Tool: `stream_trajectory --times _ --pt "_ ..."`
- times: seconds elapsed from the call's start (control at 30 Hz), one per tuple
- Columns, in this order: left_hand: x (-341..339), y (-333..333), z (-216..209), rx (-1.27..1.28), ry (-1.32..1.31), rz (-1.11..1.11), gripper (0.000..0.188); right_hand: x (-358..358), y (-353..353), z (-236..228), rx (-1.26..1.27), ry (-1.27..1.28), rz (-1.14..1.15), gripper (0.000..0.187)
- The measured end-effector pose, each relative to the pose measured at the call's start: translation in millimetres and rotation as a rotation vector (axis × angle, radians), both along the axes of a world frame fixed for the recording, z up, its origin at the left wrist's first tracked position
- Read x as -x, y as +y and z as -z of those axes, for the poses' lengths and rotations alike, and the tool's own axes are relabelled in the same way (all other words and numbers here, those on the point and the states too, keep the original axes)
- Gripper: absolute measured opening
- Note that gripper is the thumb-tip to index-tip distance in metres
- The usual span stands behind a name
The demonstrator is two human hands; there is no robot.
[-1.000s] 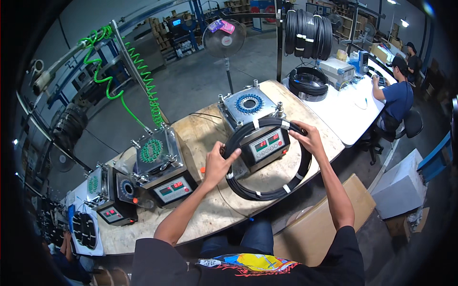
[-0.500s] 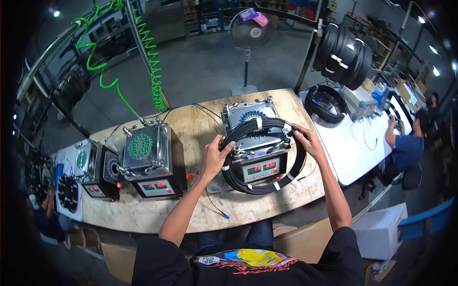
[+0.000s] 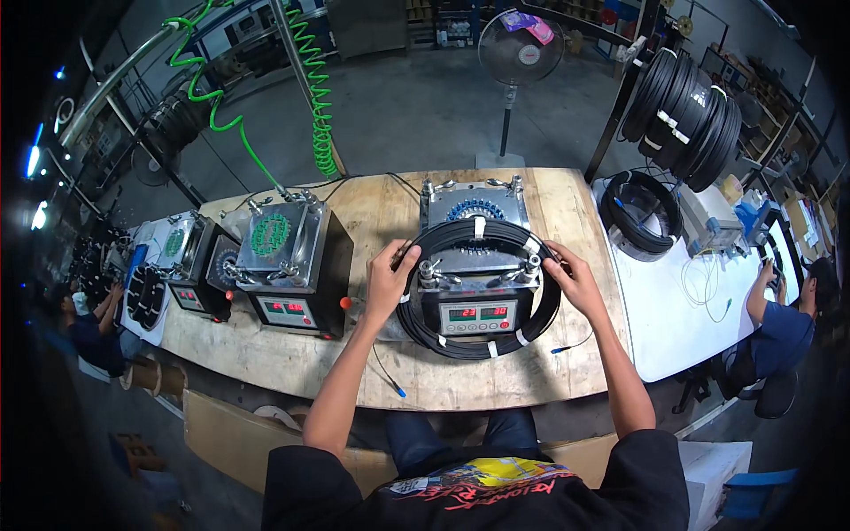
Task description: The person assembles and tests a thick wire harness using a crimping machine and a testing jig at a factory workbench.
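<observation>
A large coil of black cable (image 3: 460, 349), bound with several white tape bands, is held up between my two hands. My left hand (image 3: 388, 276) grips its left side, thumb on the near face. On the opposite side my right hand (image 3: 574, 278) has thumb and fingers closed around the ring. Through the coil's middle shows a black box machine (image 3: 521, 311) with a metal top, a ring of blue connectors (image 3: 475, 210) and a red-lit display. Two cable ends hang from the coil: a blue-tipped one (image 3: 401, 392) at lower left, another (image 3: 558, 350) at lower right.
Left on the wooden table (image 3: 381, 354) stands a similar machine (image 3: 285, 265) with green connectors. At right, a white table (image 3: 651, 332) bears another black coil (image 3: 620, 232). Co-workers sit at far left and right. Green spiral hoses (image 3: 323, 133) hang at back left, near a fan (image 3: 522, 53).
The view has swung, moving the fan and side tables rightward in the picture. Both hands keep hold of the coil, which now faces the machine more squarely.
</observation>
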State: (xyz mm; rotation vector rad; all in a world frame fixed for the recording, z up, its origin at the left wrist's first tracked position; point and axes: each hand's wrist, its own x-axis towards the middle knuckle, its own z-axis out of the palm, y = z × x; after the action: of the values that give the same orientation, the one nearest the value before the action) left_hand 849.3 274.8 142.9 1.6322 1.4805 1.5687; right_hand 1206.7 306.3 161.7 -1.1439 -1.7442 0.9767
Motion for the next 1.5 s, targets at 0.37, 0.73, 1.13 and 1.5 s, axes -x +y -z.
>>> stream_trajectory --times 0.37,0.73,1.13,1.5 --pt "2.6 -73.7 -23.0 0.292 -0.074 0.166 0.026 -58.4 -77.9 -26.3 0.366 0.099 -0.049 0.036" --pt "-82.5 -97.2 -8.9 0.397 -0.293 0.645 0.031 64.4 -129.9 -4.3 0.468 0.404 -0.469 0.029" --pt "-30.7 -137.4 -51.2 0.578 -0.076 0.755 0.034 37.3 -142.6 -44.0 0.149 0.118 -0.306 0.04" --pt "4.2 -136.9 -83.6 -0.06 1.076 -0.215 0.024 -41.3 -94.2 -28.5 -0.672 -0.888 0.455 0.019"
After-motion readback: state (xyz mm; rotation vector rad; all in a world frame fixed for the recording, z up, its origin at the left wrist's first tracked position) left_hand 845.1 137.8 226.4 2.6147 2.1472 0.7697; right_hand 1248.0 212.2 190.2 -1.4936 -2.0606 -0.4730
